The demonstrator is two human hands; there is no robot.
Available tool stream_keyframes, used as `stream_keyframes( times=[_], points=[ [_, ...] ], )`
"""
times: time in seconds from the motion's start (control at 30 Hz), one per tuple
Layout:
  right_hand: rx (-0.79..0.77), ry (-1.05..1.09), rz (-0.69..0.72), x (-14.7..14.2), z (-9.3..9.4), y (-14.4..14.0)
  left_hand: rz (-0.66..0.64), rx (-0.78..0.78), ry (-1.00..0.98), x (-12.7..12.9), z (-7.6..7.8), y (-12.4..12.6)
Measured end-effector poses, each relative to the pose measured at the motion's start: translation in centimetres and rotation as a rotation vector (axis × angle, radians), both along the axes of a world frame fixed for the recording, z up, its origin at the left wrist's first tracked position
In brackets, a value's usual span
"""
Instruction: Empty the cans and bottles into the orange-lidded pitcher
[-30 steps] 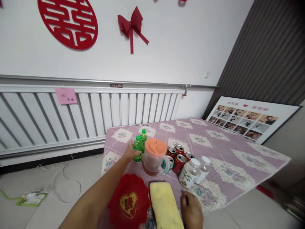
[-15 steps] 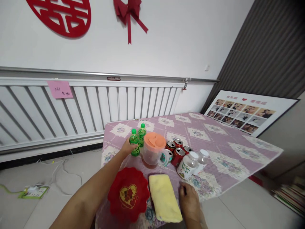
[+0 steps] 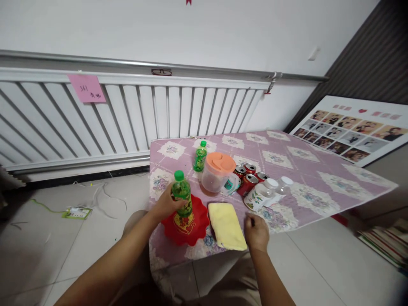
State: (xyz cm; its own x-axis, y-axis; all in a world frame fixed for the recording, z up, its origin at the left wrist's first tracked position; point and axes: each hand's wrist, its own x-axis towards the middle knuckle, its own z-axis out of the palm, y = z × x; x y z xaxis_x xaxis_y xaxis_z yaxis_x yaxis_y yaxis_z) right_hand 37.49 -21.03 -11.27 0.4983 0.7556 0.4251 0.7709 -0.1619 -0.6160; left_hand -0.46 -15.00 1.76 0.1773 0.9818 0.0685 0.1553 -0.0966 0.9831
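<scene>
My left hand [image 3: 165, 205] is wrapped round a green-capped plastic drink bottle [image 3: 182, 189], held upright over the red scalloped plate [image 3: 201, 219]. Whether the bottle's base touches the plate I cannot tell. A gold heart pattern marks the plate's middle. Closed in a loose fist, my right hand [image 3: 257, 232] rests at the table's near edge, just right of a folded yellow cloth [image 3: 227, 225]. Nothing shows in its fingers. A matching green bottle [image 3: 200, 157] stands farther back, beside a clear plastic pitcher [image 3: 214, 182] with an orange lid.
Several opened drink cans [image 3: 247, 184] stand right of the pitcher. Two white-capped clear bottles [image 3: 257, 194] are beside them. A patterned purple tablecloth [image 3: 296, 168] covers the table. Behind it runs a white radiator [image 3: 127, 119]; a photo board [image 3: 350, 127] leans at the far right.
My left hand has lifted the nearer green bottle from beside the other one and brought it toward me, over the red plate. The view has tilted down. My right hand stays by the cloth.
</scene>
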Motion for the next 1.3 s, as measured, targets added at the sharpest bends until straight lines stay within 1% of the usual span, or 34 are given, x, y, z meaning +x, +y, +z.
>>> stream_keyframes(
  times=[0.1,0.23,0.33,0.43,0.47,0.53,0.63,0.67,0.73,0.83,0.9,0.97,1.13,1.3],
  points=[
    [-0.004,0.048,0.028,-0.3,0.9,-0.2,0.016,0.004,0.059,-0.3,-1.5,-2.2],
    [-0.025,0.146,0.064,-0.2,2.6,-0.5,0.023,0.003,0.089,-0.2,-2.9,-3.8],
    [-0.018,0.228,0.024,-0.5,4.4,-0.7,0.022,0.001,0.132,0.2,-3.1,-4.5],
    [0.047,0.292,-0.042,-2.5,6.6,-0.7,0.037,0.043,0.151,0.6,-2.7,-4.9],
    [0.075,0.309,-0.043,-3.7,7.3,-0.7,0.045,0.060,0.154,0.8,-2.5,-5.0],
    [0.107,0.347,0.034,-7.1,8.8,-0.7,0.070,0.089,0.159,1.1,-2.3,-5.2],
    [0.133,0.403,0.230,-13.6,11.4,-0.5,0.107,0.112,0.143,1.5,-2.2,-5.4],
    [0.164,0.458,0.312,-15.8,12.4,-0.4,0.112,0.118,0.131,1.6,-2.2,-5.4],
    [0.166,0.535,0.438,-19.7,14.2,-0.1,0.109,0.137,0.098,1.8,-2.3,-5.4],
    [0.134,0.602,0.504,-23.7,16.0,0.6,0.067,0.167,0.045,1.8,-2.4,-5.3],
    [0.100,0.621,0.512,-25.0,16.3,1.0,0.049,0.192,0.033,1.8,-2.6,-5.1],
    [0.076,0.633,0.491,-25.6,16.2,1.4,0.047,0.228,0.037,1.8,-2.9,-4.9],
    [0.071,0.668,0.412,-25.8,15.4,1.8,0.067,0.244,0.039,1.9,-3.6,-4.6],
    [0.064,0.632,0.378,-25.8,15.6,1.7,0.068,0.278,0.052,1.9,-3.4,-4.6]
  ],
)
